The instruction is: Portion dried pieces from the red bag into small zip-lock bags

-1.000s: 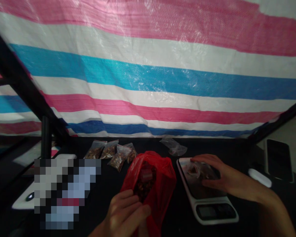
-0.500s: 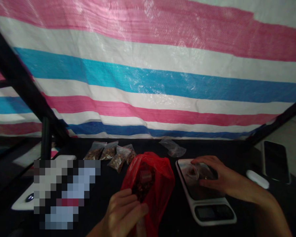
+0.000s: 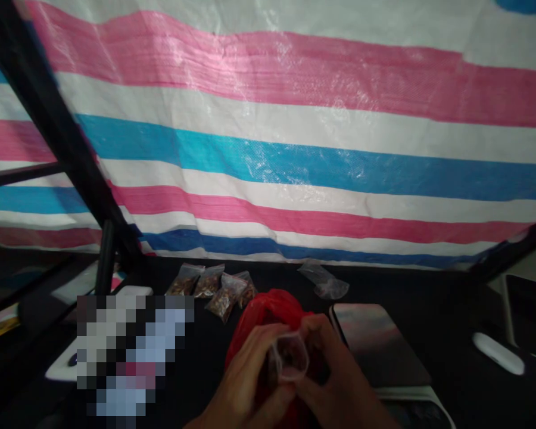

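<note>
While four filled bags (image 3: 208, 282) lie on the table (image 3: 429, 298), the left hand (image 3: 243, 375) and right hand (image 3: 333, 363) pinch open a clear bag (image 3: 289, 356), its contents unclear, above a red bag (image 3: 268, 313).

At bottom centre of the frame, a plastic carrier bag (image 3: 261, 322) sits on a table (image 3: 429, 292). Behind it lie 4 filled zip bags (image 3: 209, 291), with an empty zip bag (image 3: 326, 281) to their right. A kitchen scale (image 3: 377, 342) lies right of the carrier bag, a phone (image 3: 529, 313) at far right, and a tarpaulin (image 3: 295, 149) hangs behind the table.

Striped tarp (image 3: 295, 167) hangs behind filled zip bags (image 3: 209, 292) and a scale (image 3: 379, 342)
</note>
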{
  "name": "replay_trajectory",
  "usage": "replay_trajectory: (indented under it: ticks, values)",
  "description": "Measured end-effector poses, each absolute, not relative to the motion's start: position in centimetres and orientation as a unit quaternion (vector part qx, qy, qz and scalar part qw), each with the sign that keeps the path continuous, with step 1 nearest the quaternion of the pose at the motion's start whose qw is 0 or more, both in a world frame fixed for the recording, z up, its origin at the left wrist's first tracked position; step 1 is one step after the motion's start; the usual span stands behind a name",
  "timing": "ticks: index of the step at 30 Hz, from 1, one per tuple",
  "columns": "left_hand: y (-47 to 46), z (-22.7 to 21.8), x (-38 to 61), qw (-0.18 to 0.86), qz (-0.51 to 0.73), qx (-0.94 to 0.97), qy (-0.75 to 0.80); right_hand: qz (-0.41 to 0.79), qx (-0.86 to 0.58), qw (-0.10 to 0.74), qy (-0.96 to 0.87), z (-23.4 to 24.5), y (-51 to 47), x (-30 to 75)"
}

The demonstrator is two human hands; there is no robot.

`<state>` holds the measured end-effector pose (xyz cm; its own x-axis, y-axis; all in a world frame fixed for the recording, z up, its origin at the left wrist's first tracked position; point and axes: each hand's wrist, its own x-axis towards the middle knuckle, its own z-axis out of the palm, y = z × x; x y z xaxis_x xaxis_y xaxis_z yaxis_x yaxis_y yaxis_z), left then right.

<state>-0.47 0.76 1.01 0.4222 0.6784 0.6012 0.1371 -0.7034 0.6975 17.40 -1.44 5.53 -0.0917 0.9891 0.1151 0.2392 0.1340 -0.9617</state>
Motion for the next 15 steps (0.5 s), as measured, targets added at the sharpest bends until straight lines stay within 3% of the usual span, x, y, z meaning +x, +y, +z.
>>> replay_trajectory:
  ticks: [4, 8, 15]
  values:
    - [0.6, 1.7, 0.2, 0.339, 0.486, 0.750, 0.294, 0.482, -0.467, 0.471, -0.572, 4.5, -2.1, 16.5]
    - [0.5, 1.3, 0.3, 0.324, 0.521, 0.724, 0.316, 0.559, -0.427, 0.463, -0.540, 4.9, -1.6, 17.1]
    - [1.2, 0.9, 0.0, 0.298, 0.527, 0.712, 0.356, 0.508, -0.486, 0.477, -0.528, 4.9, -0.1, 16.9]
